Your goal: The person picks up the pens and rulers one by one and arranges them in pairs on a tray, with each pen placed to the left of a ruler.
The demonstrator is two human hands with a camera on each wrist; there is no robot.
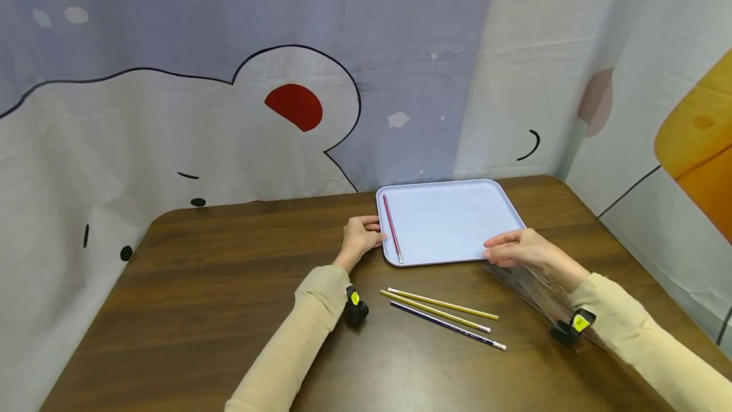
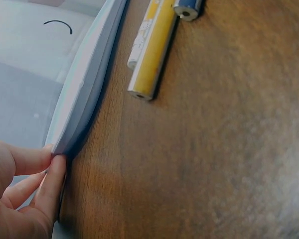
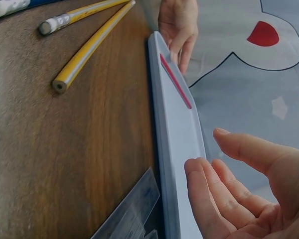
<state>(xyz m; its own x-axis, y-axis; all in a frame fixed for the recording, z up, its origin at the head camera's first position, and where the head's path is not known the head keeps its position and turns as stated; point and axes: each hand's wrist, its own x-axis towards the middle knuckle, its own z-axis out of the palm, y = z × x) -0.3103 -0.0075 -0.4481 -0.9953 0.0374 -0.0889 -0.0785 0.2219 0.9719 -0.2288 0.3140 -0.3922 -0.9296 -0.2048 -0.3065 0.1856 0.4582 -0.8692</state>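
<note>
A white tray (image 1: 446,224) lies toward the back of the table. Thumb and fingers of my left hand (image 1: 360,237) pinch its left rim; the left wrist view shows the fingertips (image 2: 59,164) at the tray's corner. A red pencil (image 1: 393,227) lies in the tray along that left side. Over the tray's front right corner is my right hand (image 1: 521,250), its thumb (image 3: 249,149) apart from the fingers and nothing between them. Transparent plastic rulers (image 1: 528,291) lie below the right hand, partly hidden by the wrist.
In front of the tray, side by side and slanting, lie a yellow pencil (image 1: 443,304), a second yellow pencil (image 1: 431,310) and a dark blue pencil (image 1: 448,325). The wooden table (image 1: 240,285) ends at a printed curtain (image 1: 400,68) behind.
</note>
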